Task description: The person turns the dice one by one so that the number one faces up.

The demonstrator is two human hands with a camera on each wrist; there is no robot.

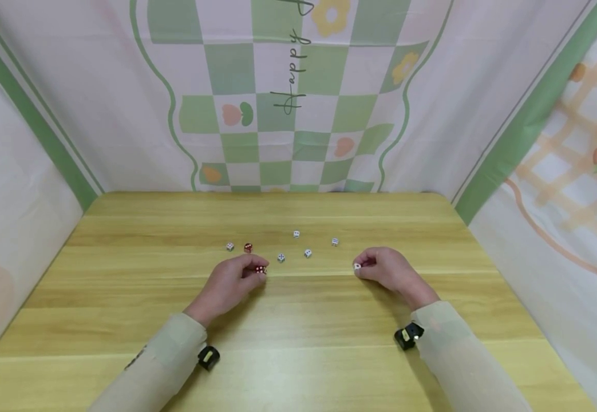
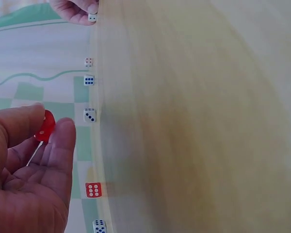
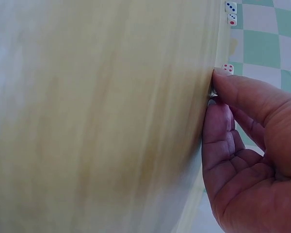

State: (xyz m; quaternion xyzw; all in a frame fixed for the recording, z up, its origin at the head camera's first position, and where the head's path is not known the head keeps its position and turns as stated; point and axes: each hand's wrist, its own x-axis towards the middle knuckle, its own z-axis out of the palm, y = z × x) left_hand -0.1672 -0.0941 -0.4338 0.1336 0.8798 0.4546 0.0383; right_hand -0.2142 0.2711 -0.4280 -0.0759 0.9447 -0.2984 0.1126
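Observation:
Between thumb and fingers, the left hand (image 1: pixel 231 284) pinches a red die (image 1: pixel 260 269); the left wrist view shows this red die (image 2: pixel 46 127) between the fingertips of the left hand (image 2: pixel 34 170). The right hand (image 1: pixel 388 270) pinches a white die (image 1: pixel 357 266) at the tabletop, mostly hidden by the fingers of the right hand (image 3: pixel 252 150) in the right wrist view. Just beyond the left hand lie another red die (image 1: pixel 248 248) and a white die (image 1: pixel 230 246). Between the hands are several white dice, including one (image 1: pixel 280 258) near the left fingertips and one (image 1: pixel 308 253) farther right.
Two more white dice lie farther back, one (image 1: pixel 296 234) near the middle and one (image 1: pixel 335 242) toward the right hand. The wooden table (image 1: pixel 298 343) ends at a hanging printed cloth (image 1: pixel 226 68) behind. Each sleeve has a black wrist device, left (image 1: pixel 208 357) and right (image 1: pixel 408 336).

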